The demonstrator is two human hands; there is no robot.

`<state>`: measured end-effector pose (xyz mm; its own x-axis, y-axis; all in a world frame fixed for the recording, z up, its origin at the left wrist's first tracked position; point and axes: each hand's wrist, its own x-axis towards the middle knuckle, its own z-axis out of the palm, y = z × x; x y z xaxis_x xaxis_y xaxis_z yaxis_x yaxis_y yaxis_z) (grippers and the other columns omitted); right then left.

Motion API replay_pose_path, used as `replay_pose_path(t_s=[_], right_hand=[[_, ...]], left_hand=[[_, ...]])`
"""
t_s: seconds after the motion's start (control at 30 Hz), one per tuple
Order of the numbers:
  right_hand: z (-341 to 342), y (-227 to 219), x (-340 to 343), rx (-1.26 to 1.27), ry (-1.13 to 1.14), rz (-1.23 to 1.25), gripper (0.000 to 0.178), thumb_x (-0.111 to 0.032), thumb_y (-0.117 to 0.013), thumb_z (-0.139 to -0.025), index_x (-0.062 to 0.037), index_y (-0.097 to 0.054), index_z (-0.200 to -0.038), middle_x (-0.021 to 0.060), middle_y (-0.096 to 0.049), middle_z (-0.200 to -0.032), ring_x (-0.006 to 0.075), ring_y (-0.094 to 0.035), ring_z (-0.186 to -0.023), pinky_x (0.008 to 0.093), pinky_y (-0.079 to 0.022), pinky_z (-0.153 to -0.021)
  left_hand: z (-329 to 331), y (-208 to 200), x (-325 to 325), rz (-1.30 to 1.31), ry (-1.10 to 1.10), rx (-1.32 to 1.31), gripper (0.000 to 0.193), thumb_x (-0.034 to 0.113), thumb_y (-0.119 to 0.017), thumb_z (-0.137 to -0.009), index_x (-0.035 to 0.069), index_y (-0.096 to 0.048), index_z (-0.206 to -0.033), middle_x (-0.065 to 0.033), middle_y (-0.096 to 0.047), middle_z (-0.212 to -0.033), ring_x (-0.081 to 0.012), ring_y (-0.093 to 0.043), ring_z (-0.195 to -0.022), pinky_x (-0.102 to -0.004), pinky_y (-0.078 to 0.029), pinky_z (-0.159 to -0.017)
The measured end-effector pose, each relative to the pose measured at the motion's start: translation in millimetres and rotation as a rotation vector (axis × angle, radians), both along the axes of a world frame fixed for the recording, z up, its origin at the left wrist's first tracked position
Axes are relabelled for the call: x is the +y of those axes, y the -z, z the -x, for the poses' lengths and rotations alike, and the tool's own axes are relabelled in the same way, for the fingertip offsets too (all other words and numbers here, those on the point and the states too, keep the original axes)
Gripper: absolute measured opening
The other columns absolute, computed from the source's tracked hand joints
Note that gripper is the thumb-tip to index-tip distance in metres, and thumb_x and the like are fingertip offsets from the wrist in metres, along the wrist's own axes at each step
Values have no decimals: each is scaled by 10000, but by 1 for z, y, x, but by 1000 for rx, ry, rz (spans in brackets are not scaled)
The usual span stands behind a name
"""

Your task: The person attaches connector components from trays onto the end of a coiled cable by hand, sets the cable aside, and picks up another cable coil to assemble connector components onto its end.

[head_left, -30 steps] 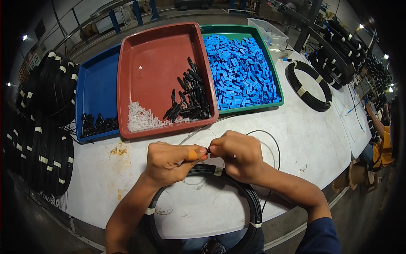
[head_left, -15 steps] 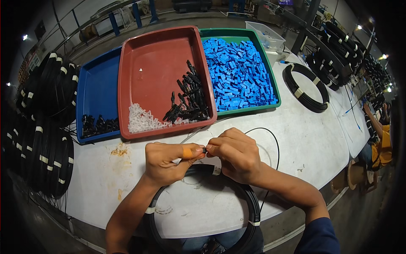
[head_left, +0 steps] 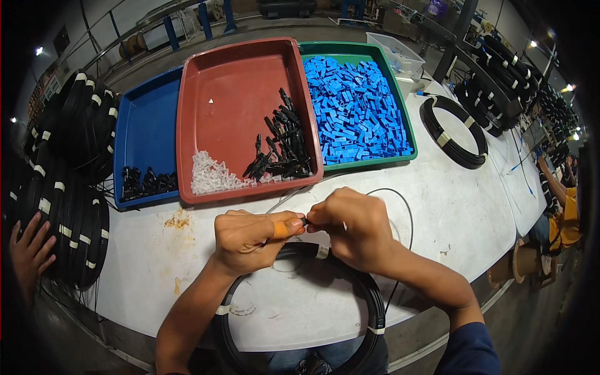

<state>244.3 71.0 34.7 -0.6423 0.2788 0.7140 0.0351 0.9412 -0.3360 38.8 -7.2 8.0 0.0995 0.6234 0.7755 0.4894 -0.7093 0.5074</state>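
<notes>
My left hand (head_left: 250,236), with orange tape round its thumb, is closed in a pinch on a small black connector piece (head_left: 305,220). Close against that piece, on its right, are the bent fingertips of my right hand (head_left: 356,225). Those fingers are pressed together, and whatever lies between them is hidden. Below both hands a coil of black cable (head_left: 374,306), bound with pale tape, rests over the table's near edge. A loose loop of thin black cable (head_left: 410,219) arches out behind my right hand.
A red tray (head_left: 231,75) holds black connector parts and small clear pieces. Beside it stand a blue tray (head_left: 147,119) with black parts and a green tray (head_left: 409,134) full of blue clips. Another cable coil (head_left: 465,155) lies right. Another person's hand (head_left: 31,253) touches stacked coils (head_left: 69,231).
Another person's hand has come into view at the left edge, by the stacked coils. My right hand has turned slightly at the connector piece; my left hand keeps its pinch.
</notes>
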Motion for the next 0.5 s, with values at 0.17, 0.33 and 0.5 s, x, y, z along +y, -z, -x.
replay_pose_path(t_s=[0.17, 0.33, 0.5], right_hand=[[6, -7, 12, -149, -81, 707, 118, 62, -767, -783, 37, -672, -849, 159, -717, -741, 210, -713, -684, 324, -532, -639], [-2, 11, 12, 7, -101, 402, 359, 131, -679, -766, -19, -684, -1093, 158, -734, -946, 292, -741, -813, 394, -577, -689], [-6, 20, 23, -99, -125, 126, 596, 121, -671, -647, -116, -703, -1193, 101, -702, -962, 302, -692, -784, 393, -571, -658]], left_hand=[[4, 0, -3, -61, -75, 229, 206, -29, -823, -727, 36, -790, -919, -118, -778, -850, -213, -725, -594, -271, -555, -529], [-4, -1, 4, 42, -63, 0, 168, -11, -823, -768, 9, -787, -931, -121, -777, -843, -209, -760, -690, -260, -585, -620], [-3, 5, 0, 183, -82, -219, 309, -36, -842, -735, -17, -749, -1029, -120, -788, -894, -210, -783, -844, -270, -611, -756]])
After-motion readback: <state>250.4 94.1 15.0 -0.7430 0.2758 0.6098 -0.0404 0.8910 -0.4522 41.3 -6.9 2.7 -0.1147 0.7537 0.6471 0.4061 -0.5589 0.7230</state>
